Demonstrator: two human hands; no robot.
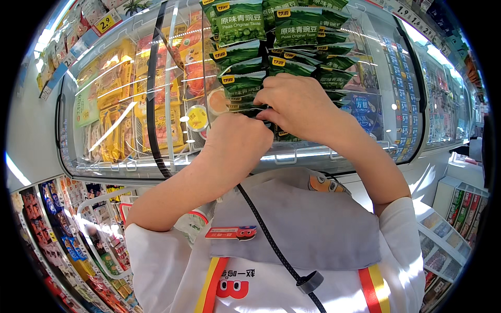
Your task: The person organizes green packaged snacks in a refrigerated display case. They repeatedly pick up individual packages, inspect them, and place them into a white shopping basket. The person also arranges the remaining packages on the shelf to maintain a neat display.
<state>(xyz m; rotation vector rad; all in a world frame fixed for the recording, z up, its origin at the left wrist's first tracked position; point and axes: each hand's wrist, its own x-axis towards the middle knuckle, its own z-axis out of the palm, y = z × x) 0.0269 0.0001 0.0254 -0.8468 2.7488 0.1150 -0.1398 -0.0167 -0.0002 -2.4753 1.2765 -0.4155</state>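
Observation:
Green foil packets of pea snacks [295, 29] stand in overlapping rows on the glass top of a display freezer [180, 157]. At the near end of these rows, my right hand [299, 103] reaches over from the right. Its fingers are bent and its thumb lies close below them, at the edge of a packet. My left hand [240, 135] is just nearer to me, curled palm down beside the nearest packets [244, 84]. Its fingertips are hidden, so whether it grips a packet cannot be seen.
Through the glass show yellow snack bags [113, 82] and a cup with a yellow lid [197, 118]. A black-framed edge [154, 86] crosses the top. A shopping cart's white handle [84, 231] and snack shelves [58, 234] are at left. A black cord [270, 238] hangs over my apron.

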